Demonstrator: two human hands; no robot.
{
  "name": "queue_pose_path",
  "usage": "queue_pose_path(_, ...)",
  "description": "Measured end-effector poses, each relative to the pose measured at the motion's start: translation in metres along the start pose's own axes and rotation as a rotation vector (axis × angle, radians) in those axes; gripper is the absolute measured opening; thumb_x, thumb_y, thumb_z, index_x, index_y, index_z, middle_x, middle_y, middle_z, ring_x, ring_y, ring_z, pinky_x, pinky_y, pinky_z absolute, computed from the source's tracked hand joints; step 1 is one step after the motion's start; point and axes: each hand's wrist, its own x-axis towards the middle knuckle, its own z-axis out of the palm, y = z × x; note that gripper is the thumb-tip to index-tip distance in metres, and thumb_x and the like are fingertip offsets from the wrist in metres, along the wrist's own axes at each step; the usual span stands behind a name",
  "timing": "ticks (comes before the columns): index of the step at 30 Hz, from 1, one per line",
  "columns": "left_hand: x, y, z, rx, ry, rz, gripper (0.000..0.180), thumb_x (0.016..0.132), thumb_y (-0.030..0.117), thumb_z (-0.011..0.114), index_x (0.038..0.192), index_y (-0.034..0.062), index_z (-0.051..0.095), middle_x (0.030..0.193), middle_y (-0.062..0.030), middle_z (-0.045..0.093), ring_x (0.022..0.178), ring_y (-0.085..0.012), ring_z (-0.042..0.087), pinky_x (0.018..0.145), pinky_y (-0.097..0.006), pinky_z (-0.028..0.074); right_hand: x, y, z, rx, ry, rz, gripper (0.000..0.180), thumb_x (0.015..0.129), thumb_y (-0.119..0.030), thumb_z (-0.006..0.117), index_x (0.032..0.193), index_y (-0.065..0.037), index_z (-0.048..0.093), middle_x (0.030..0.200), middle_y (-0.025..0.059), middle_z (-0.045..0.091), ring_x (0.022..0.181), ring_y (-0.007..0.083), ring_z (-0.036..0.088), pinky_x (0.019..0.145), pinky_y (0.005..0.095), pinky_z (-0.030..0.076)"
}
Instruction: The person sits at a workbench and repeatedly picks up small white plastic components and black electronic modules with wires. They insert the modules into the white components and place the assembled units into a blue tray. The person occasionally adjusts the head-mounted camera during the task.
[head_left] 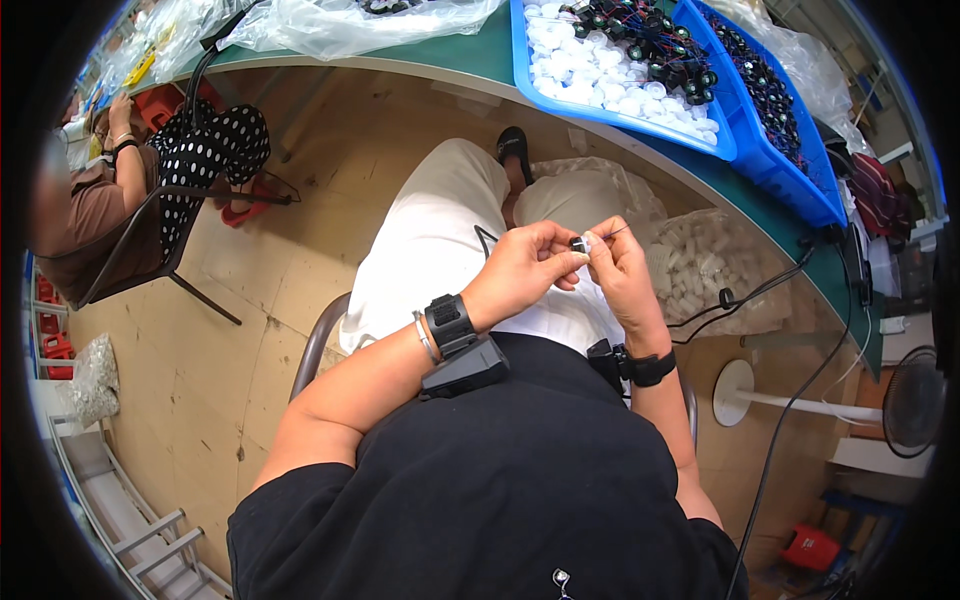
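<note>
Above my lap, my left hand (528, 262) and my right hand (622, 272) meet at the fingertips. Between them is a small black-and-white round part (580, 244), pinched by both hands. A thin dark wire (616, 231) sticks out by my right fingers. The part is too small and covered to make out in detail. On the table, a blue tray (622, 121) holds white plastic caps (575, 75) and black round parts with thin wires (660, 40). A second blue bin (812, 195) beside it is filled with similar wired black parts (760, 90).
A clear bag of white plastic pieces (700, 265) lies under the green table (440, 55), right of my legs. Black cables (775, 285) hang from the table's right side near a fan (912, 400). At left, another person sits on a chair (125, 245).
</note>
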Motion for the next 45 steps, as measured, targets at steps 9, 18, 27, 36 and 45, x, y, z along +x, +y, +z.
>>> queue_pose_path(9,0.003,-0.003,-0.001,-0.356,-0.013,-0.018,0.026,0.093,0.016,0.062,0.109,-0.0045,0.058,0.093,-0.0077,0.066,0.079,-0.0103,0.064,0.074,-0.023,0.054,0.000,-0.019,0.007,0.471,0.013,0.210,0.013,0.098,-0.017,0.052,0.102,-0.004,0.054,0.076,-0.0031,0.048,0.060,0.0029,0.040,0.052,0.0192,0.032)
queue_pose_path(18,0.003,-0.004,-0.008,-0.761,-0.150,-0.325,0.029,0.093,0.033,0.061,0.102,0.0050,0.063,0.089,0.0002,0.064,0.074,-0.0063,0.057,0.070,-0.022,0.050,-0.003,-0.020,0.018,-0.297,0.040,-0.243,0.037,0.084,-0.010,0.069,0.118,0.001,0.060,0.089,0.0028,0.057,0.080,0.0106,0.053,0.074,0.0253,0.047)
queue_pose_path(27,0.010,-0.022,-0.012,-0.985,-0.277,-0.414,0.025,0.093,0.031,0.061,0.101,0.0081,0.062,0.095,-0.0026,0.063,0.085,-0.0126,0.057,0.079,-0.029,0.050,-0.003,-0.019,0.016,-1.053,0.152,-0.642,0.019,0.081,-0.016,0.071,0.093,-0.003,0.064,0.079,0.0089,0.063,0.066,0.0275,0.061,0.061,0.0345,0.049)
queue_pose_path(36,0.010,-0.021,-0.011,-0.971,-0.313,-0.307,0.030,0.099,0.032,0.049,0.117,0.0086,0.057,0.113,-0.0030,0.061,0.105,-0.0142,0.054,0.099,-0.035,0.039,-0.004,-0.022,0.022,-0.860,0.177,-0.601,0.029,0.076,-0.017,0.075,0.100,-0.004,0.065,0.082,0.0084,0.065,0.068,0.0224,0.063,0.060,0.0325,0.049)
queue_pose_path(45,0.012,-0.025,-0.010,-0.977,-0.253,-0.405,0.028,0.099,0.034,0.050,0.111,0.0097,0.057,0.109,-0.0037,0.060,0.105,-0.0145,0.055,0.093,-0.034,0.045,-0.004,-0.023,0.022,-1.153,0.219,-0.858,0.030,0.074,-0.014,0.075,0.099,-0.002,0.065,0.085,0.0060,0.067,0.072,0.0210,0.062,0.065,0.0328,0.048)
